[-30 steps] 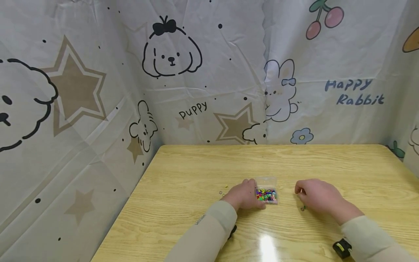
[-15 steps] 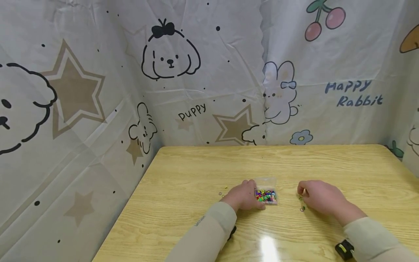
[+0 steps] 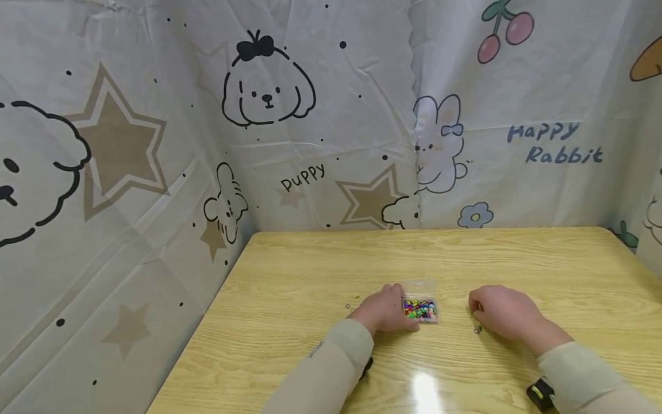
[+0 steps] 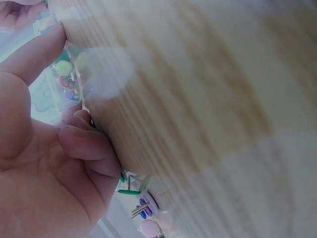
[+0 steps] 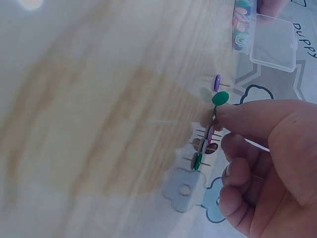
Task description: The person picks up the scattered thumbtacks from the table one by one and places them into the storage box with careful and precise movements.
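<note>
My left hand (image 3: 384, 307) holds the left side of a small clear plastic box (image 3: 423, 321), its thumb at the front edge. Colourful thumbtacks (image 3: 420, 309) fill the box, and its clear lid (image 3: 420, 287) stands open at the back. To the right, my right hand (image 3: 504, 310) is low over the table, thumb and finger pinched together. At those fingertips, in the right wrist view, is a green thumbtack (image 5: 220, 98), its pin reaching into the pinch. A purple thumbtack (image 5: 217, 83) lies just beyond. More loose thumbtacks (image 5: 200, 146) lie beside the curled fingers.
Several loose thumbtacks, among them a green one (image 4: 130, 192) and a pink one (image 4: 149, 228), lie left of my left hand. The wooden table (image 3: 310, 345) meets a printed cloth (image 3: 320, 115) at its back and left.
My right hand lifted slightly to the right, showing small tacks beneath its fingertips, then came back left and covers them. My left hand stays on the box.
</note>
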`<state>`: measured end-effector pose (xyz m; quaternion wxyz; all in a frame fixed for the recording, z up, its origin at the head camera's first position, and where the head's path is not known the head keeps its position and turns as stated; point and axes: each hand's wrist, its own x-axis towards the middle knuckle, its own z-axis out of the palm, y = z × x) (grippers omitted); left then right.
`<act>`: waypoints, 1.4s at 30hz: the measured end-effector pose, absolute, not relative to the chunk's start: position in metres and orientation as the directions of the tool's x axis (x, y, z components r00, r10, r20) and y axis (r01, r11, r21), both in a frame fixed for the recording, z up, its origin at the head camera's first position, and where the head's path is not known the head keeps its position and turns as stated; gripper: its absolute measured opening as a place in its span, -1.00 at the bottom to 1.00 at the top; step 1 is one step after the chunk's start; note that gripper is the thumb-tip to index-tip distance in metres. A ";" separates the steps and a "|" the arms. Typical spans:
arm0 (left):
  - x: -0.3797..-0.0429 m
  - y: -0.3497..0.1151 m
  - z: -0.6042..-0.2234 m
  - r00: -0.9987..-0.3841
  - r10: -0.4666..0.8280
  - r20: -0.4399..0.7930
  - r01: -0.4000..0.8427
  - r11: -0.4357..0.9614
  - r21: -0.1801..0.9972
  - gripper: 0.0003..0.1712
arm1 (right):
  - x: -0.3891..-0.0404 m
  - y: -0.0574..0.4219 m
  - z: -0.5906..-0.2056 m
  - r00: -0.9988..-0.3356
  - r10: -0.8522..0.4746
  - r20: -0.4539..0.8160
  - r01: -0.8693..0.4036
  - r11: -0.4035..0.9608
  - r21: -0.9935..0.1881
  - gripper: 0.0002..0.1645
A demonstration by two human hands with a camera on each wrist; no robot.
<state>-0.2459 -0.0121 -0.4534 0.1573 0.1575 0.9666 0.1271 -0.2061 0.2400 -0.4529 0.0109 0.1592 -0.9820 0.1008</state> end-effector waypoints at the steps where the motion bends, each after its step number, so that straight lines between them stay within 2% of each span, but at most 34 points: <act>1: -0.246 -0.012 -0.454 -0.900 0.346 -0.264 0.266 0.918 0.296 -0.17 | -0.206 0.239 -0.453 -0.949 -0.311 0.055 -0.315 0.930 -0.190 -0.80; 21: -0.246 -0.014 -0.454 -0.895 0.367 -0.253 0.301 0.916 0.265 -0.14 | -0.207 0.222 -0.447 -0.936 -0.330 0.126 -0.350 0.913 -0.210 -0.78; 28: -0.245 -0.014 -0.454 -0.895 0.372 -0.246 0.310 0.916 0.256 -0.12 | -0.207 0.214 -0.446 -0.937 -0.329 0.114 -0.347 0.909 -0.232 -0.79; 42: -0.246 -0.014 -0.455 -0.899 0.362 -0.248 0.284 0.911 0.299 -0.14 | -0.209 0.196 -0.443 -0.916 -0.371 0.151 -0.398 0.887 -0.236 -0.80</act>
